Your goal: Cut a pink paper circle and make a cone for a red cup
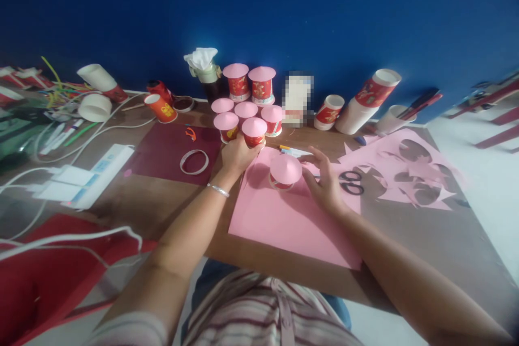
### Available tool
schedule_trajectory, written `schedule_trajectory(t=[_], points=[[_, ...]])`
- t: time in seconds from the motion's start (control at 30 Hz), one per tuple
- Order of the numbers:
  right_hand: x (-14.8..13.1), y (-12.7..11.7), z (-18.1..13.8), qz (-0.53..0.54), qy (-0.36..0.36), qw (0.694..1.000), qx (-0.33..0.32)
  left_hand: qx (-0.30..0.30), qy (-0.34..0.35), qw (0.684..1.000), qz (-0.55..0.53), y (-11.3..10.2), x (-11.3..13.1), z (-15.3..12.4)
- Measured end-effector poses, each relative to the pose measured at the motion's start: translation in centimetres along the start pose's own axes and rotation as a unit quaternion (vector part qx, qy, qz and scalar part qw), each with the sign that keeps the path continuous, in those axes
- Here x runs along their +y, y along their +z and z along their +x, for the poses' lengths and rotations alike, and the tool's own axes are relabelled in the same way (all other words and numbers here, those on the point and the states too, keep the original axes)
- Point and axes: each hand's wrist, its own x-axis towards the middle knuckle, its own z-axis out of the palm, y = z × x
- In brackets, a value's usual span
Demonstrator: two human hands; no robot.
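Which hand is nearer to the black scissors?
Right. The right hand lies just left of the scissors; the left hand is farther left, at a pink-lidded cup.

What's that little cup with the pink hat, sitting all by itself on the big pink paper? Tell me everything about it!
It is a small red paper cup with pale markings, wearing a shallow pink paper cone as a lid, wider than the cup. It stands upright on the pink sheet. The right hand lies open right beside it; whether the thumb touches it is unclear. The left hand grips another capped cup further back.
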Motion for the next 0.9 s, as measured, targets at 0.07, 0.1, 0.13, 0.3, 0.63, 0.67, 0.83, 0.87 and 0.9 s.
schedule_trajectory(t=[0.07, 0.1, 0.13, 0.3, 0.63, 0.67, 0.83, 0.87, 0.9], points=[[0.03, 0.01, 0.00, 0.002, 0.001, 1.000, 0.001, -0.005, 0.002, 1.000, 0.004, 0.01, 0.03, 0.06], [0.04, 0.01, -0.01, 0.003, 0.002, 1.000, 0.000, -0.008, 0.003, 1.000, 0.005, 0.04, 0.03, 0.11], [0.06, 0.00, -0.02, 0.004, 0.002, 1.000, -0.002, -0.009, 0.004, 1.000, 0.006, 0.07, 0.02, 0.15], [0.19, -0.05, -0.02, 0.004, 0.006, 1.000, -0.013, -0.011, 0.004, 1.000, -0.006, -0.04, -0.17, 0.19], [0.91, -0.02, 0.02, 0.000, 0.019, 0.999, -0.026, -0.020, -0.003, 1.000, -0.003, -0.65, -0.28, -0.03], [0.94, -0.04, 0.00, 0.000, 0.022, 0.999, -0.031, -0.021, -0.002, 1.000, -0.003, -0.63, -0.29, 0.00], [0.94, -0.04, -0.04, -0.001, 0.036, 0.998, -0.046, -0.024, -0.002, 1.000, -0.001, -0.58, -0.23, 0.07], [0.96, -0.01, -0.04, -0.001, 0.037, 0.998, -0.047, -0.025, -0.005, 1.000, -0.002, -0.62, -0.18, 0.05], [1.00, 0.02, -0.04, 0.000, 0.038, 0.998, -0.047, -0.027, -0.006, 1.000, -0.004, -0.68, -0.12, 0.01]])
